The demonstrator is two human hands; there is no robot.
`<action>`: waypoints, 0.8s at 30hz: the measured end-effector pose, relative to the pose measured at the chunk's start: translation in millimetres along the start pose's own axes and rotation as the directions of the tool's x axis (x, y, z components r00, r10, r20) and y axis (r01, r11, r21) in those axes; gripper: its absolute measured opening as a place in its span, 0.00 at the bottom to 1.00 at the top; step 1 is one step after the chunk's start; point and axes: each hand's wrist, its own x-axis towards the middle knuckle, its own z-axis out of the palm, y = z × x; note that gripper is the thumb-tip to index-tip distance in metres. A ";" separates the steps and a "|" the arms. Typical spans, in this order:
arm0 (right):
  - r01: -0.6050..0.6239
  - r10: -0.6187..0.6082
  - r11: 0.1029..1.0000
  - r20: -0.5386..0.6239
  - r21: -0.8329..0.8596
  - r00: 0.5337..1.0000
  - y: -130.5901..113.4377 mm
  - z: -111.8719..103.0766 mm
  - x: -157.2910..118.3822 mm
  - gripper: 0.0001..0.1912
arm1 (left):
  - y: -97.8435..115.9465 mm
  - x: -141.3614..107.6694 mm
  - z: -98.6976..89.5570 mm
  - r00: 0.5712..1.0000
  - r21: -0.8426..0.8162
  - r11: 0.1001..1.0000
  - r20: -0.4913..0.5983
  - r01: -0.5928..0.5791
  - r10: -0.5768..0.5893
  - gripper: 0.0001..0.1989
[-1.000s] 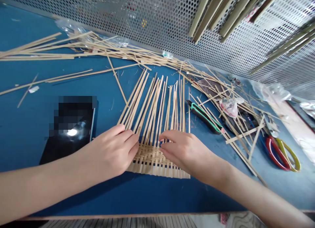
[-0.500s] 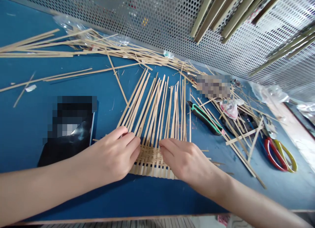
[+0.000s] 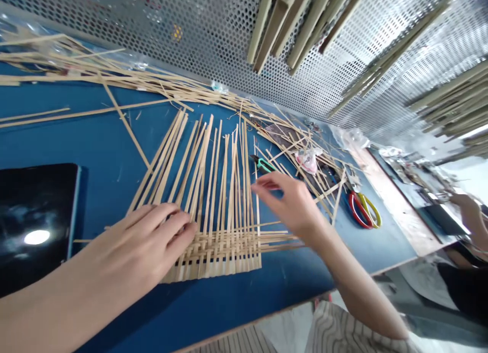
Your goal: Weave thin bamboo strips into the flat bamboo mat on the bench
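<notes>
From where I stand, the woven panel [image 3: 229, 247] lies flat on the blue bench [image 3: 293, 276], to the right of the black-screened device [image 3: 30, 210]. The left hand [image 3: 148, 241], just right of the device, rests on the panel's left part, fingers bent and close together; whether they pinch a strip cannot be told. The right hand [image 3: 292, 203], well to the right of the device, is raised beside the panel's outer strips with fingertips and thumb near each other, a narrow gap behind them; a grip on a strip cannot be confirmed. Handling, as judged: the unit should be very light. The upright strips [image 3: 203, 154], fanned on the far side and loose at their ends, should flex along their length, spring back, and split if bent sharply. The cross strips, jutting past the weave on the side away from the device, are probably smooth enough to slide. Take hold at the dense weave near the front edge, where the mat should be stiffest; avoid lifting by free ends.
</notes>
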 end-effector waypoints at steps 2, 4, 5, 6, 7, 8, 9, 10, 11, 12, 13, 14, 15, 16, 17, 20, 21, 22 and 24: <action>-0.109 0.109 0.994 -0.044 0.017 0.993 21.9 -14.0 7.0 0.08 | 2.6 13.1 0.3 0.997 -0.070 0.997 -0.074 -0.033 0.027 0.23; -0.177 0.178 0.983 -0.012 0.051 0.984 39.7 -23.2 10.5 0.08 | 4.3 27.9 3.3 0.996 -0.134 0.989 -0.076 -0.060 0.050 0.21; -0.200 0.198 0.977 0.034 0.079 0.980 46.1 -25.7 10.7 0.09 | 4.8 35.4 6.0 0.997 -0.171 0.983 -0.047 -0.065 0.058 0.19; -0.220 0.210 0.969 0.092 0.112 0.973 50.7 -27.1 10.0 0.10 | 5.3 42.8 9.6 0.998 -0.215 0.975 -0.007 -0.064 0.064 0.17; -0.238 0.215 0.959 0.154 0.151 0.964 53.8 -27.5 8.5 0.11 | 5.9 50.2 13.7 0.997 -0.262 0.963 0.027 -0.061 0.071 0.14; -0.257 0.216 0.947 0.211 0.194 0.953 55.6 -27.1 6.7 0.11 | 6.9 57.4 18.2 0.996 -0.305 0.950 0.044 -0.065 0.082 0.11; -0.278 0.215 0.931 0.259 0.236 0.942 56.6 -26.0 4.7 0.12 | 8.4 64.3 22.9 0.994 -0.342 0.937 0.051 -0.070 0.093 0.10; -0.300 0.216 0.913 0.298 0.276 0.930 57.1 -24.5 2.8 0.12 | 10.3 70.8 27.4 0.994 -0.373 0.925 0.047 -0.075 0.100 0.09; -0.323 0.217 0.893 0.330 0.312 0.919 57.6 -22.6 1.1 0.13 | 12.5 76.8 31.8 0.994 -0.399 0.913 0.035 -0.081 0.103 0.09; -0.344 0.218 0.874 0.356 0.343 0.909 58.1 -20.6 0.0 0.13 | 14.9 82.3 35.8 0.994 -0.421 0.903 0.021 -0.087 0.105 0.09; -0.363 0.218 0.855 0.378 0.370 0.900 58.9 -18.6 -0.7 0.14 | 17.3 87.1 39.3 0.994 -0.442 0.893 0.014 -0.090 0.108 0.10; -0.379 0.217 0.837 0.397 0.394 0.892 59.7 -16.7 -0.9 0.15 | 19.4 91.2 42.3 0.994 -0.464 0.881 0.017 -0.090 0.111 0.09; -0.393 0.214 0.821 0.415 0.414 0.884 60.6 -15.2 -0.8 0.16 | 21.2 94.7 44.8 0.993 -0.484 0.871 0.026 -0.084 0.111 0.09; -0.408 0.212 0.806 0.433 0.430 0.876 61.4 -14.2 -0.4 0.17 | 22.5 97.6 46.7 0.993 -0.502 0.861 0.040 -0.078 0.114 0.08; -0.423 0.211 0.791 0.452 0.442 0.867 61.8 -13.7 0.1 0.18 | 23.4 100.1 48.1 0.992 -0.519 0.853 0.066 -0.060 0.109 0.07; -0.478 0.215 0.746 0.512 0.463 0.831 60.7 -15.0 1.3 0.21 | 24.4 106.0 49.4 0.986 -0.555 0.831 0.147 0.021 0.074 0.06; -0.497 0.218 0.732 0.531 0.466 0.819 59.7 -15.8 1.4 0.22 | 24.3 107.7 49.1 0.983 -0.563 0.825 0.170 0.045 0.062 0.06; -0.514 0.221 0.719 0.547 0.468 0.807 58.6 -16.7 1.3 0.22 | 24.3 109.3 48.7 0.981 -0.570 0.819 0.188 0.064 0.055 0.06; -0.541 0.223 0.699 0.576 0.468 0.786 57.0 -17.7 1.1 0.22 | 23.9 112.2 47.9 0.977 -0.579 0.811 0.210 0.088 0.044 0.06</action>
